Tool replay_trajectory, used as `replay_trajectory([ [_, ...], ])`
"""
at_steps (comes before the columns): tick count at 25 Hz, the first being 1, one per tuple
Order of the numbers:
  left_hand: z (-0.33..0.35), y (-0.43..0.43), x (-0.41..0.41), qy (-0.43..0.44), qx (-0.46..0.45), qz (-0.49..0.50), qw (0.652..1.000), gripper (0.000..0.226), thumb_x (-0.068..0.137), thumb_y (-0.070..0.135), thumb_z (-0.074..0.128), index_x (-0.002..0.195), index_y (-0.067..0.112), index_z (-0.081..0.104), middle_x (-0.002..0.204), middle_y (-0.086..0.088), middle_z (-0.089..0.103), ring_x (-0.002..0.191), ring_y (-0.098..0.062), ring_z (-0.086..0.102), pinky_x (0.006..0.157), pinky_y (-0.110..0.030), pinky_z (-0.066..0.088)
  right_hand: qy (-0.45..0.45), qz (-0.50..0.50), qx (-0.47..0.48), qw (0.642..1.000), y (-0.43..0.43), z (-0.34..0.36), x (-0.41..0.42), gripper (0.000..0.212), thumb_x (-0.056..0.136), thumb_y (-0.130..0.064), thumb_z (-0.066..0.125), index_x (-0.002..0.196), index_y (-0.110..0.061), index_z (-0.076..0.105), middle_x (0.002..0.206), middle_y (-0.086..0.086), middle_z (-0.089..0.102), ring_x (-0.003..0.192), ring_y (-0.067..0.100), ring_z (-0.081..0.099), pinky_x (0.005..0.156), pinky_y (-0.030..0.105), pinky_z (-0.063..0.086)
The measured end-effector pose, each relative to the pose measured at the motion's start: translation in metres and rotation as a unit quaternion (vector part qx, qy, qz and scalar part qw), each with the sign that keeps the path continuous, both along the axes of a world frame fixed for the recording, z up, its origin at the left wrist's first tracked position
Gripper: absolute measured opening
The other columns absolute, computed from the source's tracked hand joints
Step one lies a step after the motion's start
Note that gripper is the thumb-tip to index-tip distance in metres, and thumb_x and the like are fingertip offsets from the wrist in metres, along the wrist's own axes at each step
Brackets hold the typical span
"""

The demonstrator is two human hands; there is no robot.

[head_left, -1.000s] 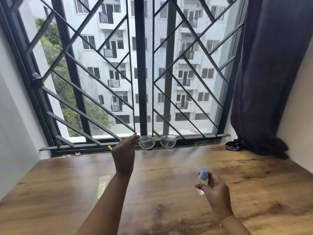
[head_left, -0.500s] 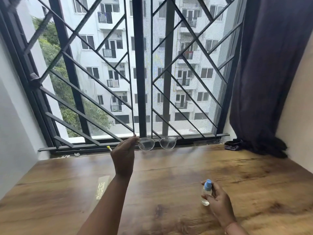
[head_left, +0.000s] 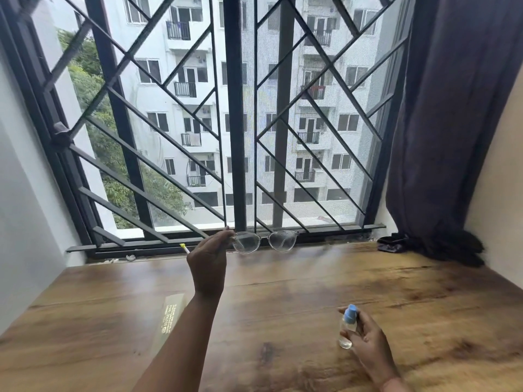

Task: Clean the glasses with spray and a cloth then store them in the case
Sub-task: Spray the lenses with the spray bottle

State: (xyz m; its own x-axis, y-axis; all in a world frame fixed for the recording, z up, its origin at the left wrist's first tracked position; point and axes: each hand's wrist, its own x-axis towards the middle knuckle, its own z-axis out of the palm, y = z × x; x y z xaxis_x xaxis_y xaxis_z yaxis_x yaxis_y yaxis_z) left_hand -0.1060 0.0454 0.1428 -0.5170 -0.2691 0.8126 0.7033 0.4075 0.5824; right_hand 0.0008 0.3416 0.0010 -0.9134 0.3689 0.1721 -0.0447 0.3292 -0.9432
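Note:
My left hand [head_left: 208,263] holds clear-framed glasses [head_left: 264,241] by the left temple, up in the air above the far side of the wooden table [head_left: 283,301], lenses facing me. My right hand [head_left: 368,333] is shut on a small clear spray bottle [head_left: 347,326] with a light blue cap, standing upright with its base on or just above the tabletop at the near right. A dark pouch or cloth [head_left: 390,244] lies at the far right by the curtain; I cannot tell whether it is the case.
A barred window [head_left: 240,137] fills the far side, and a dark curtain [head_left: 452,123] hangs at the right with its end bunched on the table. A pale slim box [head_left: 169,318] with gold print lies on the table under my left forearm. White walls flank both sides.
My right hand has lowered the spray bottle from mid-air down to the table at the near right. The left hand keeps the glasses raised in nearly the same place.

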Motion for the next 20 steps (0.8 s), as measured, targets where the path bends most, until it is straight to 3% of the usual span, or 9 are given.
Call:
replay_trajectory([
  [3, 0.0, -0.001, 0.0, -0.002, 0.006, -0.004, 1.0, 0.016, 0.073, -0.001, 0.068, 0.088, 0.002, 0.073, 0.088, 0.0, 0.068, 0.081, -0.012, 0.067, 0.072, -0.039, 0.054, 0.0, 0.002, -0.012, 1.0, -0.001, 0.0, 0.0, 0.045, 0.073, 0.017, 0.064, 0.1, -0.019, 0.062, 0.103, -0.01, 0.068, 0.098, 0.003, 0.057, 0.078, 0.003, 0.039],
  [8, 0.0, -0.001, 0.0, -0.003, 0.002, -0.005, 1.0, 0.015, 0.074, 0.002, 0.066, 0.086, 0.004, 0.074, 0.088, -0.007, 0.072, 0.082, -0.012, 0.067, 0.072, -0.037, 0.055, -0.008, 0.002, -0.012, 1.0, 0.0, -0.001, -0.002, 0.058, 0.072, 0.019, 0.062, 0.096, -0.034, 0.057, 0.096, -0.032, 0.066, 0.092, -0.017, 0.055, 0.075, -0.001, 0.04],
  [12, 0.0, -0.003, 0.001, 0.005, -0.004, 0.001, 1.0, 0.017, 0.076, 0.015, 0.065, 0.086, 0.004, 0.074, 0.085, -0.011, 0.073, 0.08, -0.013, 0.067, 0.071, -0.037, 0.054, -0.003, 0.004, -0.025, 1.0, -0.001, 0.001, -0.001, 0.058, 0.072, 0.02, 0.062, 0.098, -0.033, 0.057, 0.109, -0.006, 0.065, 0.097, -0.008, 0.057, 0.08, 0.0, 0.038],
  [15, 0.002, -0.002, 0.001, 0.011, -0.003, -0.001, 1.0, 0.023, 0.077, 0.02, 0.06, 0.086, 0.004, 0.074, 0.085, -0.009, 0.073, 0.079, -0.013, 0.067, 0.069, -0.037, 0.055, -0.009, 0.018, -0.018, 1.0, 0.004, -0.004, -0.001, 0.06, 0.069, 0.015, 0.068, 0.098, -0.038, 0.062, 0.113, -0.008, 0.066, 0.101, -0.004, 0.057, 0.084, 0.002, 0.037],
  [18, 0.002, -0.003, 0.001, 0.003, 0.01, -0.014, 1.0, 0.024, 0.077, 0.021, 0.06, 0.087, 0.005, 0.074, 0.086, -0.001, 0.07, 0.079, -0.015, 0.068, 0.069, -0.039, 0.056, -0.011, 0.009, -0.013, 1.0, 0.002, 0.004, 0.006, 0.064, 0.059, -0.008, 0.084, 0.11, -0.038, 0.058, 0.113, -0.006, 0.064, 0.113, 0.013, 0.055, 0.082, 0.0, 0.037],
  [20, 0.002, -0.003, 0.001, 0.002, 0.012, -0.018, 1.0, 0.023, 0.077, 0.021, 0.06, 0.088, 0.005, 0.074, 0.087, 0.001, 0.069, 0.08, -0.015, 0.068, 0.07, -0.04, 0.056, 0.021, 0.006, -0.029, 0.999, -0.007, 0.03, 0.012, 0.077, 0.054, -0.036, 0.086, 0.123, -0.029, 0.053, 0.099, -0.01, 0.059, 0.097, 0.006, 0.054, 0.071, -0.002, 0.039],
])
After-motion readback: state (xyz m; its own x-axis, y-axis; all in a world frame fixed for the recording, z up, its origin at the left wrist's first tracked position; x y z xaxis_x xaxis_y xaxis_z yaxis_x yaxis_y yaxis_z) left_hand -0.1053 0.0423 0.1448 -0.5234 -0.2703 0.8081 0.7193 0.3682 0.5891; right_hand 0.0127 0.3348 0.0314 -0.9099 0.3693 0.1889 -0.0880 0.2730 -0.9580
